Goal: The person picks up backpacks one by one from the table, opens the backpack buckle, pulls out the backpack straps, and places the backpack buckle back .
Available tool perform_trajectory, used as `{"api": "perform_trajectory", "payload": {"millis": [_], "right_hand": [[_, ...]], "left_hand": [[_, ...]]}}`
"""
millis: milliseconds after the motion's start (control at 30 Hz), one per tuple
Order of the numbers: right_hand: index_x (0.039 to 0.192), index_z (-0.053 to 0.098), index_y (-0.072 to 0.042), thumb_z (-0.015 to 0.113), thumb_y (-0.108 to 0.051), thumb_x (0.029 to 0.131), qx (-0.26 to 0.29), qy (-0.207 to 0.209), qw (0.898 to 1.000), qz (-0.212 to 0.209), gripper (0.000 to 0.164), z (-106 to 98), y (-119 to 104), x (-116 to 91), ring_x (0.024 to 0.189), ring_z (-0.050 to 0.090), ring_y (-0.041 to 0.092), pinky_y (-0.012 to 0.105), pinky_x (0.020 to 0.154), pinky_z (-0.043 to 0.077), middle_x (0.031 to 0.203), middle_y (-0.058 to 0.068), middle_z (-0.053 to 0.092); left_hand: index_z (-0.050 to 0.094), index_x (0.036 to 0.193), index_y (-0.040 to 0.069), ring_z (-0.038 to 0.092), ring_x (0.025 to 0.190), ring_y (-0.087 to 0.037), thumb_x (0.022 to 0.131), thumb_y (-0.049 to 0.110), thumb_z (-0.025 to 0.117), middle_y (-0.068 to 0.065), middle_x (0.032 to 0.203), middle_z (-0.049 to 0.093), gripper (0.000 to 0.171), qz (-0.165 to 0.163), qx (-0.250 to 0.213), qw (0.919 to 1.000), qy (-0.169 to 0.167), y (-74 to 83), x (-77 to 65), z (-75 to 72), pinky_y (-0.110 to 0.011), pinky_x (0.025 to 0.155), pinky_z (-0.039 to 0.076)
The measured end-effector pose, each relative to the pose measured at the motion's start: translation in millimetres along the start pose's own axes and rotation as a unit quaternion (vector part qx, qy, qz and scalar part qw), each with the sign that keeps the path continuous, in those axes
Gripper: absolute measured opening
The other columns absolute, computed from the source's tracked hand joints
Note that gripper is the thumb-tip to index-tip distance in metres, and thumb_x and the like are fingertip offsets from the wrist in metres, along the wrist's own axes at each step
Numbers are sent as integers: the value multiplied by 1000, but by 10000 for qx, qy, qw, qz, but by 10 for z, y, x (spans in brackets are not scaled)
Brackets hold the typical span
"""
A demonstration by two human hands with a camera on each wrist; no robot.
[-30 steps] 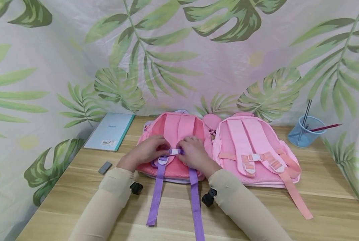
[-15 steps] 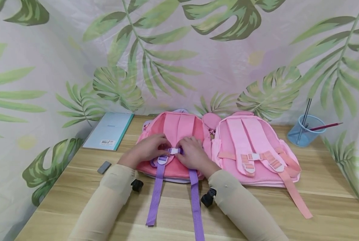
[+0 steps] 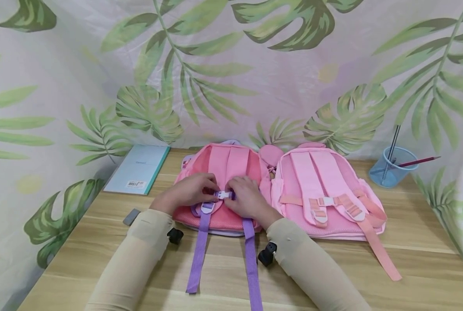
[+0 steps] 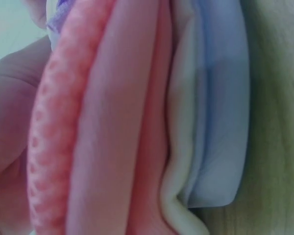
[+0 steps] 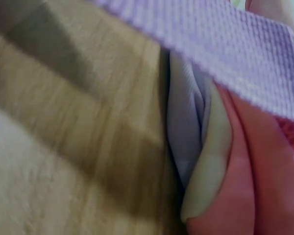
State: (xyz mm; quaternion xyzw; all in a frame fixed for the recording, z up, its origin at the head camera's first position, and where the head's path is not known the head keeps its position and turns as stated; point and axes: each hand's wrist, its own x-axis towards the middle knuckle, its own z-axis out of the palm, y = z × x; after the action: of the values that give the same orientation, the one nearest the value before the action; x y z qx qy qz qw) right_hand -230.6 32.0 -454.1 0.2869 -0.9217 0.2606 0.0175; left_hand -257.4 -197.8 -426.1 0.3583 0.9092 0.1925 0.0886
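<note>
A coral-pink backpack [image 3: 231, 216] lies back side up on the table, its padded straps facing me. Across them runs a short purple chest strap with a white side-release buckle [image 3: 223, 195]. My left hand [image 3: 188, 191] pinches the buckle's left end. At its right end, my right hand [image 3: 247, 196] grips the purple webbing and buckle. A notched gap shows in the buckle's middle; how far its halves are apart, I cannot tell. In the left wrist view the backpack's layered edge [image 4: 112, 122] hides most of the hand. A purple strap [image 5: 210, 44] crosses the right wrist view.
To the right lies a light pink backpack [image 3: 293, 216] with peach straps. Behind it, a blue mesh cup [image 3: 388, 175] holds pencils. A light blue notebook [image 3: 138, 168] and a small grey block [image 3: 131, 217] are at the left. Two purple strap tails [image 3: 198, 263] hang toward me.
The white buckle, which looked closed up earlier, now shows a notched gap between its halves. Both hands stay almost in place. The whole view has shifted slightly.
</note>
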Motion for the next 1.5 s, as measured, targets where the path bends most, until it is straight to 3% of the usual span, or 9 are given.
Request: {"api": "perform_trajectory", "payload": {"millis": [467, 833, 933, 1200, 1500], "right_hand": [[102, 70, -12, 77, -19, 91, 326, 171, 9992, 153, 14, 5, 8, 9, 104, 59, 28, 52, 99, 44, 100, 5, 68], [97, 70, -11, 78, -14, 91, 729, 209, 9965, 342, 10, -44, 0, 6, 93, 57, 23, 40, 87, 48, 94, 5, 67], [101, 72, -9, 77, -13, 93, 820, 199, 9957, 395, 10, -60, -12, -3, 96, 58, 25, 41, 90, 49, 97, 8, 69], [124, 73, 0, 74, -15, 99, 903, 326, 9952, 183, 29, -123, -19, -65, 118, 65, 34, 50, 109, 51, 122, 17, 74], [134, 67, -3, 76, -19, 102, 1003, 260, 9936, 449, 36, -183, -8, -106, 107, 71, 28, 48, 101, 57, 113, 13, 75]], "left_hand": [[83, 115, 9, 60, 95, -16, 97, 18, 82, -1, 107, 68, 20, -24, -134, 9999, -39, 23, 2, -10, -34, 89, 55], [82, 116, 11, 60, 97, -15, 97, 19, 83, 0, 110, 69, 21, -135, -236, 9996, 35, -2, -24, -7, -35, 92, 55], [82, 116, 11, 60, 97, -16, 96, 19, 83, -1, 110, 70, 21, -141, -263, 9995, 60, 2, -38, -18, -36, 92, 56], [82, 120, 12, 61, 102, -16, 96, 21, 84, -1, 112, 69, 26, -362, -348, 9987, 75, -2, -70, -29, -37, 96, 57], [81, 120, 11, 61, 103, -17, 97, 23, 83, -1, 113, 69, 26, -357, -316, 9988, 95, -15, -81, -20, -39, 97, 56]]}}
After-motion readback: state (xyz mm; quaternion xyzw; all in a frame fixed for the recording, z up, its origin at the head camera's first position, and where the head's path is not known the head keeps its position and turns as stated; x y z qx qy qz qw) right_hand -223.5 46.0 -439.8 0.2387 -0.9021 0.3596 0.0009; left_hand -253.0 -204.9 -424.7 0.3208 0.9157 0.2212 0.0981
